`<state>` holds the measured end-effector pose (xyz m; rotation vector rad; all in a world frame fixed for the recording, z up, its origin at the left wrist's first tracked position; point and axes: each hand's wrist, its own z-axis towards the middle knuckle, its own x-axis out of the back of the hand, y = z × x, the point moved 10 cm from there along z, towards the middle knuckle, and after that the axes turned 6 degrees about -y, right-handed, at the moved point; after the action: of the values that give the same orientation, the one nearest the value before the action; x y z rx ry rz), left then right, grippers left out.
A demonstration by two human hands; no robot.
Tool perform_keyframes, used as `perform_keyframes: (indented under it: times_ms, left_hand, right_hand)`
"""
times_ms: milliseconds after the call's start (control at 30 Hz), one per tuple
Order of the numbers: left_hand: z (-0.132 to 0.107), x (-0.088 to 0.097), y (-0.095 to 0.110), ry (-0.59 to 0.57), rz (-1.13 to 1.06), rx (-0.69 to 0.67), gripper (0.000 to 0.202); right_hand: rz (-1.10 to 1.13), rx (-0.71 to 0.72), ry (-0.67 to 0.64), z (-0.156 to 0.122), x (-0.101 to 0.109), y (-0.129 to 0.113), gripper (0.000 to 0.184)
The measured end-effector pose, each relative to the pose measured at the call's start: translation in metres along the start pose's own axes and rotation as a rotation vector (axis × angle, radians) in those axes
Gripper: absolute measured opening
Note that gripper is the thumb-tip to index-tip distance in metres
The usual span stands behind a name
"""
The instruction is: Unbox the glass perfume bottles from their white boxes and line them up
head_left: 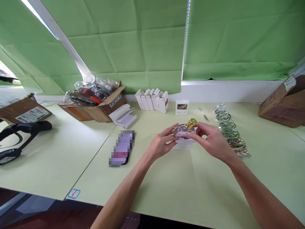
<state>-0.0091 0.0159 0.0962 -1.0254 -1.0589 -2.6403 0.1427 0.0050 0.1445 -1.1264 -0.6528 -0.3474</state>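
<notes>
A clear, pinkish perfume bottle (181,131) with a shiny gold cap (191,123) is held between my two hands, the cap tipped up toward the right. My left hand (164,139) grips its left side, fingers curled round the edge. On the other side, my right hand (206,138) pinches it near the cap, with the thumb across the front. Just below the bottle shows a pale, printed white piece (183,145), partly hidden; whether it touches the bottle I cannot tell. Beyond the hands stands a small white box (182,108) with a picture on its front.
Several white cartons (152,101) stand at the back, beside an open white booklet-like box (124,117). A phone (122,149) lies left. A pen (203,114) and a row of clear, shiny wrapped items (230,130) lie right. Cardboard boxes (102,109) stand farther out.
</notes>
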Motion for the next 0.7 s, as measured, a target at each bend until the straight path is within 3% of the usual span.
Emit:
perform_keyframes:
  times_ms: [300, 533, 700]
  left_hand:
    - [-0.001, 0.006, 0.005, 0.081, 0.053, -0.064, 0.012]
    - [-0.005, 0.002, -0.007, 0.117, 0.075, 0.045, 0.016]
    - [-0.005, 0.001, -0.003, 0.101, 0.189, 0.061, 0.020]
  right_hand:
    - [-0.122, 0.164, 0.031, -0.001, 0.002, -0.002, 0.026]
    - [-0.099, 0.197, -0.017, -0.001, -0.002, -0.002, 0.022]
    - [-0.078, 0.234, -0.028, 0.000, -0.003, -0.004, 0.019]
